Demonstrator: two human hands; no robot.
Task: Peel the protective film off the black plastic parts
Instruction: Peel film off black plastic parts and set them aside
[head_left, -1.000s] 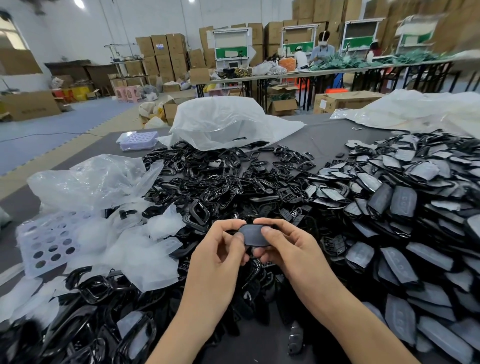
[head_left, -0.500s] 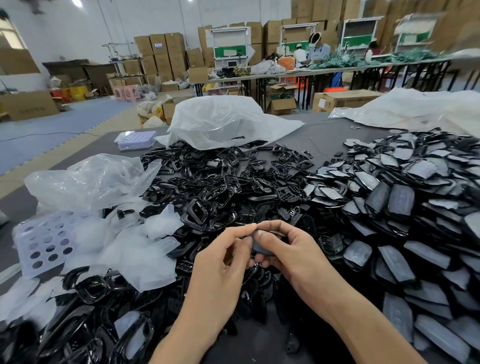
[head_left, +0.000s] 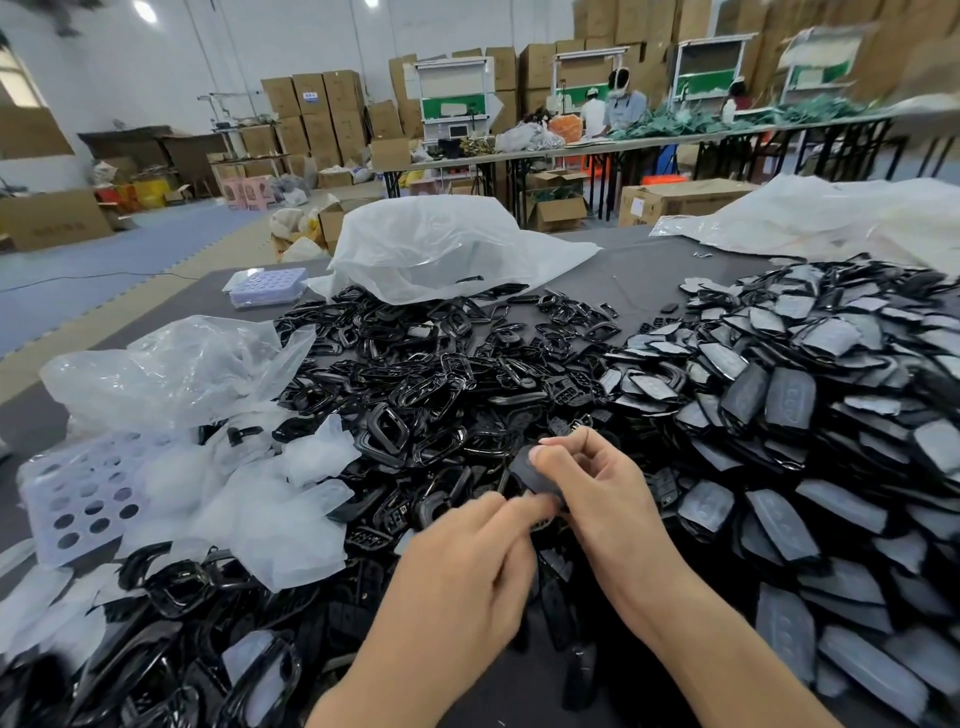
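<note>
At 6 o'clock the left hand (head_left: 462, 577) is curled, its thumb and forefinger pinching the near edge of a black part (head_left: 531, 475). It is too blurred to tell whether film sits between them. Just beyond, the right hand (head_left: 608, 493) grips that part above a heap of black frames (head_left: 415, 395). Peeled film scraps (head_left: 270, 514) lie at 9 o'clock and film-covered parts (head_left: 789, 415) are piled at 3 o'clock. A white bag (head_left: 441, 244) sits at 12 o'clock.

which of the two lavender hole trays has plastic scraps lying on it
The near tray at the table's left edge; pale scraps cover its right side. The far tray sits bare.
</note>
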